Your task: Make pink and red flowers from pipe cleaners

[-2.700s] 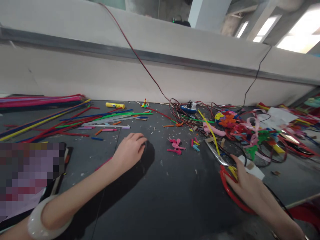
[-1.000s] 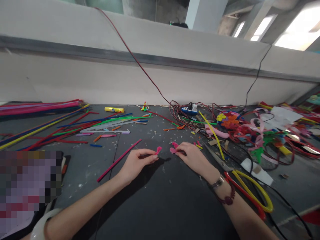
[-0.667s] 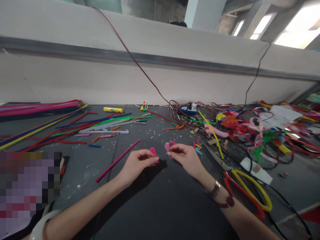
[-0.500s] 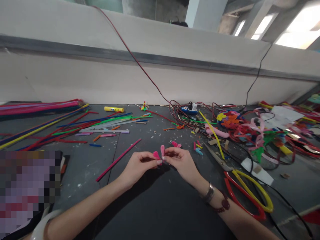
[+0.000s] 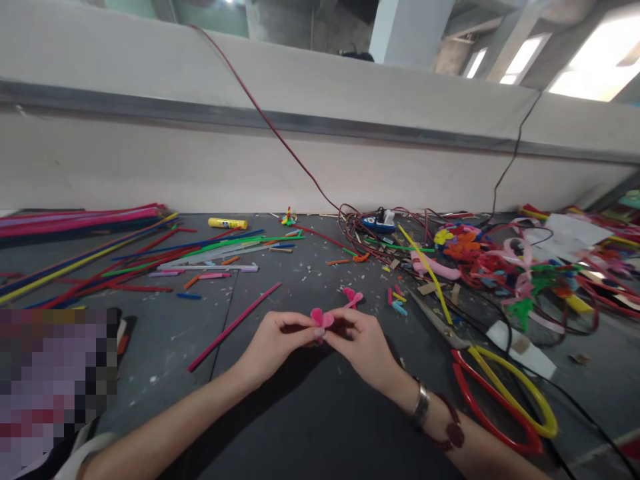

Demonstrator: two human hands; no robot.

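My left hand and my right hand meet at the middle of the dark table, fingertips pinched together. Between them is a small pink pipe-cleaner flower with rounded loops standing up; its lower part is hidden by my fingers. Both hands are closed on it. Just beyond my right fingers lies another pink looped pipe-cleaner piece. A straight magenta pipe cleaner rests on the table to the left of my left hand.
Scissors with red and yellow handles lie right of my right arm. Loose pipe cleaners spread at left, near a yellow glue stick. Cables and a blue power strip sit by the wall. Finished pipe-cleaner flowers are heaped at right.
The two pink loops, held apart before in separate hands, are now brought together between my fingertips. The hands have drawn closer, and the view has shifted slightly.
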